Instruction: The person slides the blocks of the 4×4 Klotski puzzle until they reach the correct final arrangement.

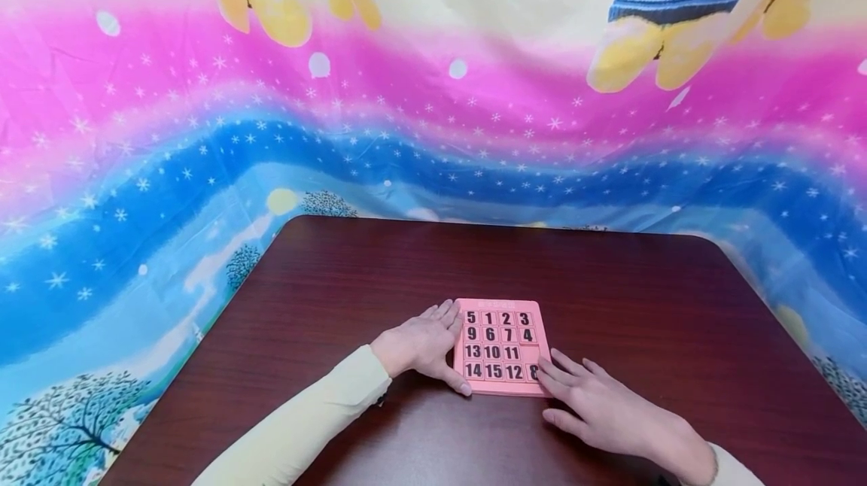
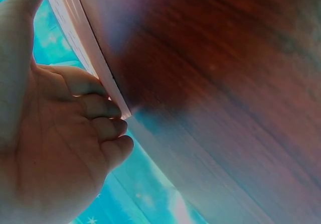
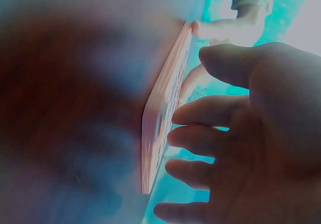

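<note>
A pink number slide puzzle [image 1: 501,390] lies flat on the brown table, its tiles printed with black numbers. Its gap is in the third row, right of the 11. My left hand [image 1: 423,347] rests along the puzzle's left side, fingers extended by the upper part and thumb at the lower left corner. In the left wrist view, its fingertips [image 2: 118,128] are right at the frame's edge. My right hand [image 1: 603,407] reaches over the lower right corner. Its foremost fingertips touch the tile marked 8 [image 1: 533,372] and partly cover it; the thumb stays below the frame.
The dark wooden table [image 1: 379,260] extends around the puzzle on all sides. Behind it hangs a colourful cloth [image 1: 433,132] with cartoon bears and snowflakes, reaching down along the table's far and side edges.
</note>
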### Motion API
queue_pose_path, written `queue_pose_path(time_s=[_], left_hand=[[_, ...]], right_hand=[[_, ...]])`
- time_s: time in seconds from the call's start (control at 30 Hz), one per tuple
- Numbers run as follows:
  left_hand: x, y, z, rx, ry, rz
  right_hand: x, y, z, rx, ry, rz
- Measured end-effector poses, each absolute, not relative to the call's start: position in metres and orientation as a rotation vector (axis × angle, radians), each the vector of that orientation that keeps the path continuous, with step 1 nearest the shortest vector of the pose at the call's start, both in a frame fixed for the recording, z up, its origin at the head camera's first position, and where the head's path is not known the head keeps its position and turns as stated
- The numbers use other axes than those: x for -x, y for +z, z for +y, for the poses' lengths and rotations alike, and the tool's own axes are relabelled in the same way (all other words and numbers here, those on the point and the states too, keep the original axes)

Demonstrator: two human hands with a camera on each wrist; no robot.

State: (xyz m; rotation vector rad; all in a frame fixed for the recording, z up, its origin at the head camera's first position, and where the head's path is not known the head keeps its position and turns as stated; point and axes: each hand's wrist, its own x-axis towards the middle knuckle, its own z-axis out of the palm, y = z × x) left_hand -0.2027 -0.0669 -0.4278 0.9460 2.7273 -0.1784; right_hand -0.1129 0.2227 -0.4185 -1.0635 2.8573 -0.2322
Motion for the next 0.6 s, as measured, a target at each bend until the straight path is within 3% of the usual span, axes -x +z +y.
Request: queue_pose_path(time_s=[0.27,0.6], left_hand=[[0.2033,-0.4284,-0.0664,-0.936,-0.175,2.722],[0.2029,-0.4285,-0.0660,-0.941,-0.183,2.725]], right_hand=[[0.1007,-0.4214,0.2240,1.037,-0.203,2.848],[0.1091,-0.4249,0.2245,1.088,-0.173,2.889]])
